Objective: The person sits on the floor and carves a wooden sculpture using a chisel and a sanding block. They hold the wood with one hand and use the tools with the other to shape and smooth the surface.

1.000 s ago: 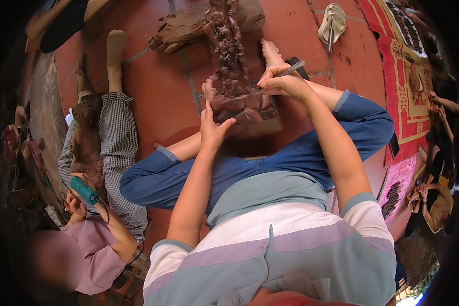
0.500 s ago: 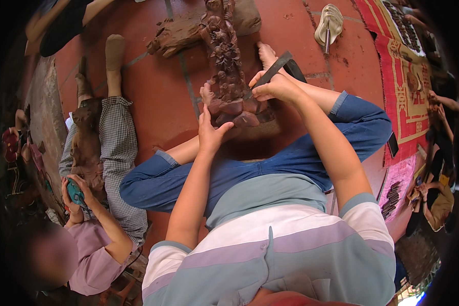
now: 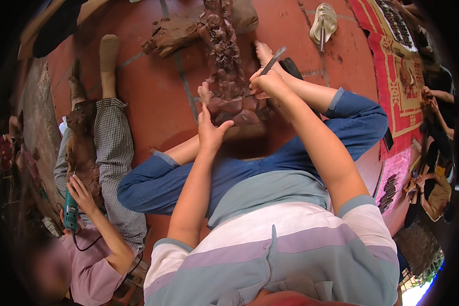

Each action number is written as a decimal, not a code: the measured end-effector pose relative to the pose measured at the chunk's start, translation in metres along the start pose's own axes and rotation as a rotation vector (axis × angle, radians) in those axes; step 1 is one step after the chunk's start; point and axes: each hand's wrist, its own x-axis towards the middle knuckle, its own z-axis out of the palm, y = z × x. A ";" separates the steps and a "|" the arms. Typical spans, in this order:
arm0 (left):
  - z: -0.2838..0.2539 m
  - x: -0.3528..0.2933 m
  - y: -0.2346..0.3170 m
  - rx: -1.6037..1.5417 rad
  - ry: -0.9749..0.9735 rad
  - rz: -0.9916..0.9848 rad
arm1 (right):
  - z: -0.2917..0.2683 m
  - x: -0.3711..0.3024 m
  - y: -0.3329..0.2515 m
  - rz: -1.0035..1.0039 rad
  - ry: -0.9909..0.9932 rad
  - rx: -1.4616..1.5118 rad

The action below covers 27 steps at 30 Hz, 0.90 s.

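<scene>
A dark reddish-brown wood carving (image 3: 225, 56) with dense raised figures and a rocky-looking base stretches away from me between my bare feet. My left hand (image 3: 211, 131) rests beside the left of its base, thumb spread and fingers stretched flat. On the carving's right side, just above the base, my right hand (image 3: 268, 84) is closed with its fingertips at the wood. A thin dark flat strip (image 3: 276, 57), its exact kind unclear, sticks up out of that hand. The part inside the fingers is hidden.
A rough wood log (image 3: 176, 36) lies behind the carving. A dark object (image 3: 291, 67) is by my right shin. Beige shoe (image 3: 325, 23) with a metal tool stands far right; red patterned mat (image 3: 400, 102) beyond. At left, a person holds a teal power tool (image 3: 70, 210).
My right hand has turned and shifted slightly left against the carving, its strip now pointing more upright. My left hand stays put. The person at left has turned the teal tool upright.
</scene>
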 end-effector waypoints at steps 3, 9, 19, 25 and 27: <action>0.000 0.001 -0.001 -0.010 -0.005 -0.006 | 0.007 0.002 -0.006 -0.023 -0.001 -0.123; -0.001 0.000 0.003 0.003 -0.004 -0.002 | 0.001 0.007 -0.004 0.078 -0.025 0.023; 0.000 0.001 0.001 0.027 -0.004 0.009 | 0.006 0.021 0.001 0.094 0.077 -0.093; -0.003 0.003 0.008 -0.023 -0.027 -0.045 | 0.022 0.021 0.007 -0.087 0.105 -0.405; -0.003 0.002 0.004 0.005 -0.015 -0.031 | 0.015 0.020 -0.003 0.026 0.066 -0.276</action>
